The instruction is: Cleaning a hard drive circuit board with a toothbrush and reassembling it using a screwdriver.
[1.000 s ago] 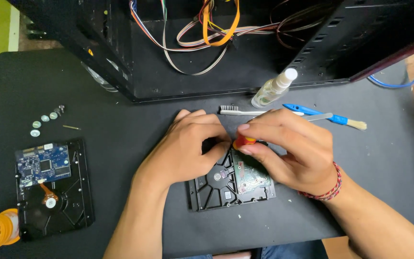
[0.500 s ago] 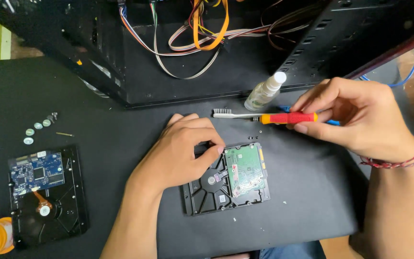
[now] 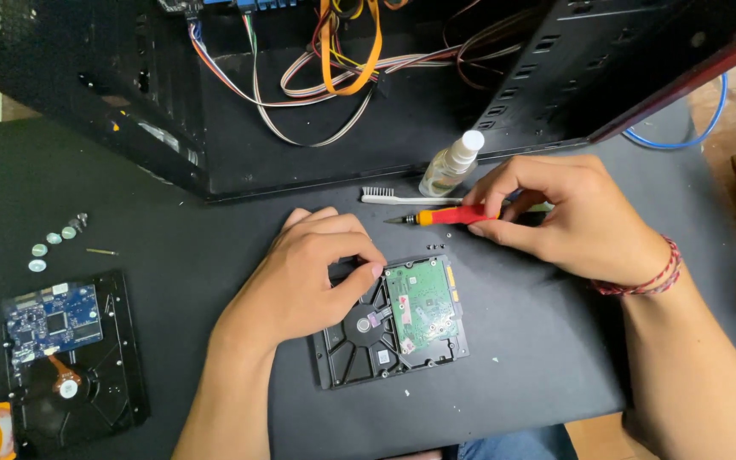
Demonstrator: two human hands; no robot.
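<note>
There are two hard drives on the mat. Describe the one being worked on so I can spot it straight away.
Start from the open black computer case at the back of the dark mat. In front of it, mid-mat, lies the hard drive under the left hand. Its circuit board is green; the other drive, far left, carries a blue board.

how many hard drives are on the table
2: one hard drive with a green board lies under the left hand; a second drive with a blue board lies at the table's left edge.

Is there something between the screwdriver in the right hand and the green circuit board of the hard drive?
Nothing visible: bare black mat separates the screwdriver in the right hand from the green circuit board; the left hand rests on the hard drive's left part.
</note>
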